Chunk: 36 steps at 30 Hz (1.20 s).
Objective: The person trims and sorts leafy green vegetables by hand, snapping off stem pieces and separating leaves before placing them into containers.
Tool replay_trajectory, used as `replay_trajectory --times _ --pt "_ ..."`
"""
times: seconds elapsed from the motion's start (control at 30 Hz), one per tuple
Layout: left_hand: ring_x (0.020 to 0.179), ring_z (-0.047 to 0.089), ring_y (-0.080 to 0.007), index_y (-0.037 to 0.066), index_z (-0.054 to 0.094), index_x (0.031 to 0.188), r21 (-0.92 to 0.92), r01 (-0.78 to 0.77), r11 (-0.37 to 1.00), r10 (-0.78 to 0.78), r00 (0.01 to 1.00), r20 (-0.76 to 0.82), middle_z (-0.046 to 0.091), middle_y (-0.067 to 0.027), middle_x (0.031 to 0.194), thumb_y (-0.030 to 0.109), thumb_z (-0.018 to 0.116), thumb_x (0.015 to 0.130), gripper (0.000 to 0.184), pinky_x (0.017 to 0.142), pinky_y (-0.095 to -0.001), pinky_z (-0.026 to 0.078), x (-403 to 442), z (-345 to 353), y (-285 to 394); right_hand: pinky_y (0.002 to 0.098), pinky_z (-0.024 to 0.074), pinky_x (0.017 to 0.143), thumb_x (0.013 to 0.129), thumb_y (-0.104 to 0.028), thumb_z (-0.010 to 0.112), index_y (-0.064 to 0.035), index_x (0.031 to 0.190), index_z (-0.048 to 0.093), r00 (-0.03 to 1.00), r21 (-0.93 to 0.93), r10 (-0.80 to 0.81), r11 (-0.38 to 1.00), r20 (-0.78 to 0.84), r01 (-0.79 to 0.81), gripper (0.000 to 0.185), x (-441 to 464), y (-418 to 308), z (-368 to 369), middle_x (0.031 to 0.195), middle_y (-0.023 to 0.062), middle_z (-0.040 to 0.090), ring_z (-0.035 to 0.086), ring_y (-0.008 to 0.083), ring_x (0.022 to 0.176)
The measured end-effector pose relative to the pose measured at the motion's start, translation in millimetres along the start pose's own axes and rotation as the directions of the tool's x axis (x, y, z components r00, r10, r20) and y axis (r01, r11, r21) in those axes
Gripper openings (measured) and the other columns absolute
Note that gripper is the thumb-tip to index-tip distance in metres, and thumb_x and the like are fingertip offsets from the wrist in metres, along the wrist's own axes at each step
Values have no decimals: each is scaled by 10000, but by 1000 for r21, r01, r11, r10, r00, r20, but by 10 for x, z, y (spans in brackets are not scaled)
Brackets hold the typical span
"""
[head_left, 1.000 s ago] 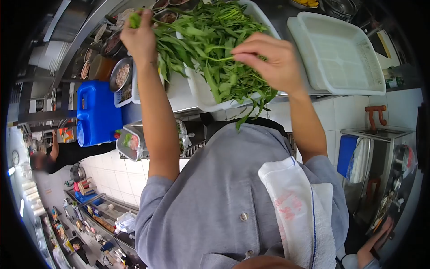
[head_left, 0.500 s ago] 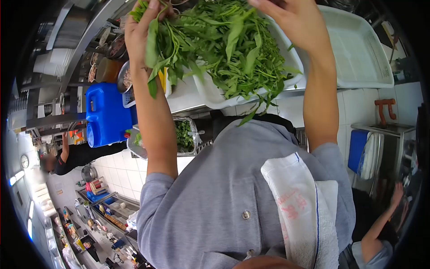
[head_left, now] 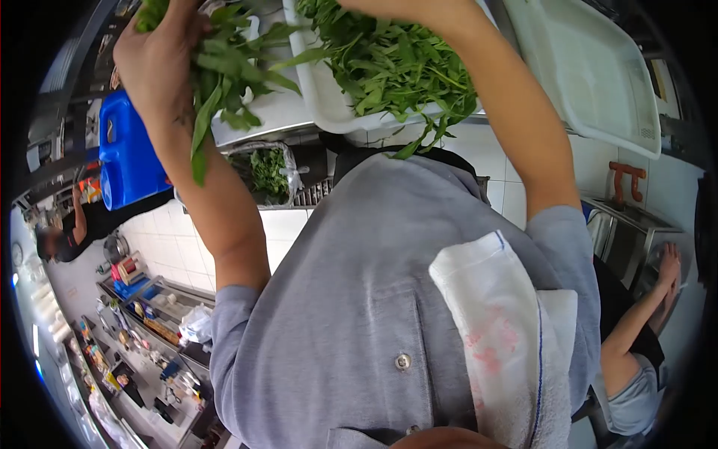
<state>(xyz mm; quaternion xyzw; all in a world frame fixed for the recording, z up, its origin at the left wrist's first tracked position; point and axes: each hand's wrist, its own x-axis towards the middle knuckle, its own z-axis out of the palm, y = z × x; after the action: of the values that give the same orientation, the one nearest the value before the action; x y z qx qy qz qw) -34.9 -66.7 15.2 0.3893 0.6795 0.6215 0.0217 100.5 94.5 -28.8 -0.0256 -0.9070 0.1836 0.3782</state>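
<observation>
My left hand (head_left: 161, 56) is closed round a bunch of leafy greens (head_left: 232, 67) at the upper left, and the leaves hang beside my wrist. More loose greens (head_left: 404, 71) fill a white basket (head_left: 321, 105), some trailing over its near edge. My right forearm reaches over this basket. Only the back part of my right hand (head_left: 407, 6) shows at the top edge; its fingers are out of the frame, so what they hold is hidden.
A second white basket (head_left: 598, 75) stands at the right. Left of my forearm is a blue jug (head_left: 131, 153). Below the counter is a lined bin (head_left: 265, 176) of greens. One person (head_left: 82, 224) is at the far left, another (head_left: 636, 367) at the lower right.
My left hand has moved left with its bunch, away from the basket. My right hand has moved left and up, mostly out of view. The camera view has shifted too.
</observation>
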Motion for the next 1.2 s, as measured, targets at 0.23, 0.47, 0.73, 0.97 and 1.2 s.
replay_trajectory --times 0.23,0.47,0.73,0.97,1.2 --pt "564 461 -28 3 718 1138 51 95 994 -99 990 97 553 33 643 88 742 848 303 523 -180 328 -253 -159 -248 432 451 963 768 -16 614 43 824 700 873 -208 -22 968 488 141 118 -433 250 336 868 219 680 630 363 989" --pt "650 556 -76 59 693 1192 59 -463 885 435 864 251 671 -7 753 160 677 933 278 606 -220 437 -337 307 -601 463 517 717 816 -82 646 27 817 715 938 -42 39 999 344 -26 129 -141 43 -222 825 242 672 655 404 778" --pt "695 522 -44 25 721 1116 -58 -8 998 28 938 344 690 -6 810 177 673 948 231 634 -205 429 -452 560 -496 367 538 730 869 -132 646 15 938 677 923 -34 380 925 64 -378 165 -446 -94 -766 779 183 692 690 300 734" --pt "781 619 -96 2 707 1093 -14 49 999 -39 912 409 710 -35 870 145 684 925 222 752 -224 482 -372 547 -433 477 515 702 776 -93 670 -61 875 683 814 -271 476 875 334 -401 105 -1187 166 -427 815 167 680 663 365 838" --pt "942 714 -270 -23 717 1045 100 -214 972 112 790 603 733 -190 984 109 712 864 224 880 -352 513 -682 904 -530 483 531 647 675 -87 651 -35 759 672 794 -442 572 778 208 -445 101 -1450 -328 -542 744 184 659 680 367 783"
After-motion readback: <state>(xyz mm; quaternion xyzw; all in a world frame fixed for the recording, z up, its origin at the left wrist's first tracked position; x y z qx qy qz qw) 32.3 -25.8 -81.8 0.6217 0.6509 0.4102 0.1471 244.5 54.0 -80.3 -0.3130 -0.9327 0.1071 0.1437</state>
